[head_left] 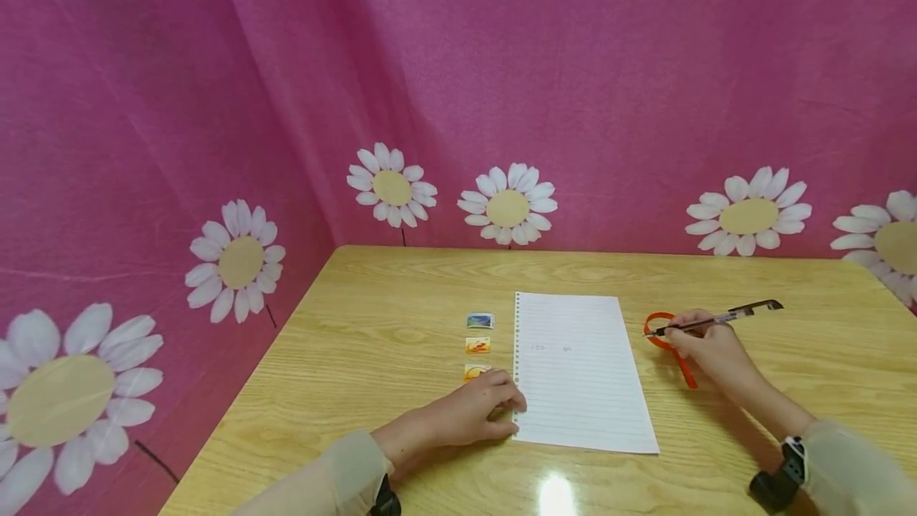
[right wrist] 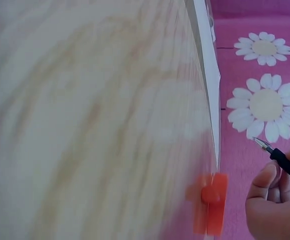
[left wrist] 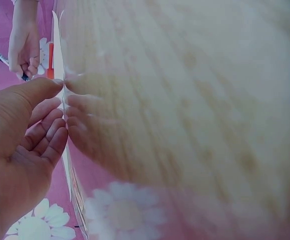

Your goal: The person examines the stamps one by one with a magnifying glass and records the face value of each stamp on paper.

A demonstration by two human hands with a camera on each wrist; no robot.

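Note:
My right hand [head_left: 712,345] pinches a black gel pen [head_left: 723,317] above the table, its tip pointing left. Beneath that hand lies a red magnifying glass [head_left: 689,373], a round frame with a straight handle. To its left is a white lined sheet [head_left: 583,388] with punched holes and faint handwritten figures near the top left. My left hand [head_left: 473,411] rests with loosely bent fingers at the sheet's left edge. Beyond it, three small stamps stand in a column: a blue one [head_left: 481,321], a yellow one [head_left: 478,345], and another yellow one [head_left: 473,371] partly covered by the hand.
The wooden table [head_left: 387,325] reaches back to a pink curtain [head_left: 573,62] with large white daisies, which also hangs along the left side. A bright light reflection shows near the table's front. Dark straps circle both wrists.

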